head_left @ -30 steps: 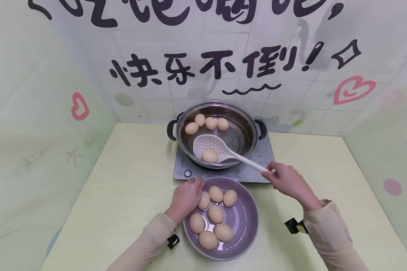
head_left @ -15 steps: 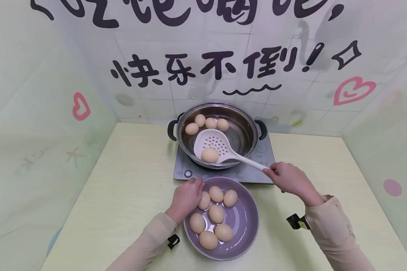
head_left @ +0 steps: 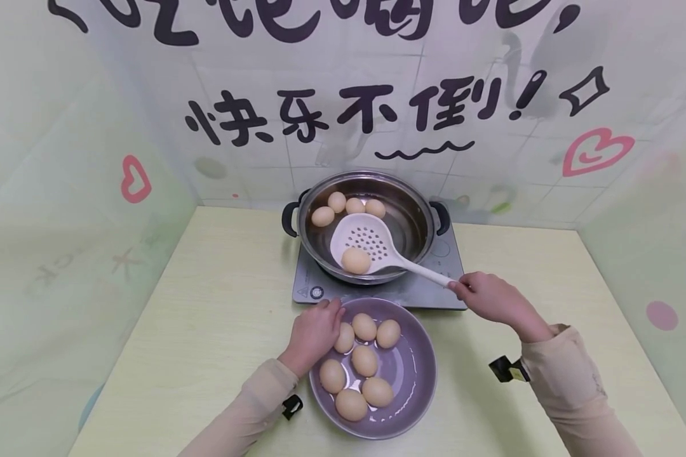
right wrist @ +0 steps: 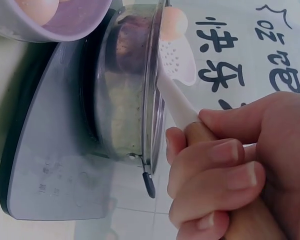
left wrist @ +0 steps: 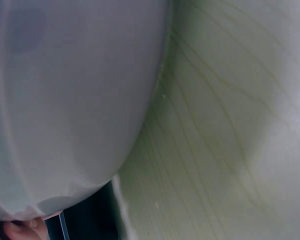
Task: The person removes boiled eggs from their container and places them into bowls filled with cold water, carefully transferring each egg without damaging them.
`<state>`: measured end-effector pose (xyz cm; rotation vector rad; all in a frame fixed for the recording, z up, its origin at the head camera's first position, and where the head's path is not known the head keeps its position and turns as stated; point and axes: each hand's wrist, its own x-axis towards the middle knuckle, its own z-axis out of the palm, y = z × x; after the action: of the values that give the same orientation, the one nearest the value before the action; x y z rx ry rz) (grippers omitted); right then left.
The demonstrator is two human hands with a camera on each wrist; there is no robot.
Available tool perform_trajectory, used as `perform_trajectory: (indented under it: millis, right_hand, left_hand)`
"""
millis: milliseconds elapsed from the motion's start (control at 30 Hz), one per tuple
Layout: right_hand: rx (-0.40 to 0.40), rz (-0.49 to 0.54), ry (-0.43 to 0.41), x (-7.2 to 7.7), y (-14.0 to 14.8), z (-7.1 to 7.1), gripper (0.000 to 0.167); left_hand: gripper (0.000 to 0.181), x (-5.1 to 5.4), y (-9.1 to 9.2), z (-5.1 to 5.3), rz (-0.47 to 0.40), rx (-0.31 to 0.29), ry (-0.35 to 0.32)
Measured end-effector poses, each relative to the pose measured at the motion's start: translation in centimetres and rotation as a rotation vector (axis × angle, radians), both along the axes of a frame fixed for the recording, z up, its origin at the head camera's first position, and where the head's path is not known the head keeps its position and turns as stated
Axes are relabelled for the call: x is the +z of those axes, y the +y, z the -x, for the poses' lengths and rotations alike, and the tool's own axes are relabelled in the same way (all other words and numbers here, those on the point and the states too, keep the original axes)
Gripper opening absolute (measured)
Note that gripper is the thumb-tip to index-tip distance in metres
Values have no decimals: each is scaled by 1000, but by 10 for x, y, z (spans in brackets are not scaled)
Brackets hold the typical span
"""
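Observation:
My right hand [head_left: 494,298] grips the wooden-ended handle of a white slotted spoon [right wrist: 177,102], fingers wrapped round it in the right wrist view. One egg [head_left: 356,260] lies in the spoon's perforated head, which is over the near side of a steel pot [head_left: 408,238]. Several more eggs [head_left: 322,216] sit at the pot's far left. My left hand [head_left: 314,333] holds the far left rim of a purple bowl [head_left: 420,381] with several eggs [head_left: 364,360] in it. In the left wrist view the bowl's outer wall [left wrist: 80,100] hides most of that hand; a few fingers [left wrist: 27,230] show below.
The pot stands on a grey induction cooktop [head_left: 377,295], just behind the bowl. Black handles [head_left: 289,219] stick out from the pot's sides. A light wooden table [head_left: 206,298] lies beneath everything, with printed sheets [head_left: 343,63] behind and at both sides.
The slotted spoon's head has moved slightly up and right in the head view, with the egg in it. My right hand has shifted a little right. The left hand and bowl stay put.

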<state>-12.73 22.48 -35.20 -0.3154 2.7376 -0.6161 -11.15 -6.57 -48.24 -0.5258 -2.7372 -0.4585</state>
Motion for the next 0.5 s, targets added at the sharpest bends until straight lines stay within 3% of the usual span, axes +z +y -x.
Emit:
perform_trajectory:
  millis: [233, 500]
  right_hand:
    - [-16, 75, -52, 0, 11, 3, 32]
    - [-55, 91, -56, 9, 23, -10, 32]
  left_hand:
    - [12, 0, 0, -1, -6, 1, 5]
    - [12, 0, 0, 0, -10, 1, 13]
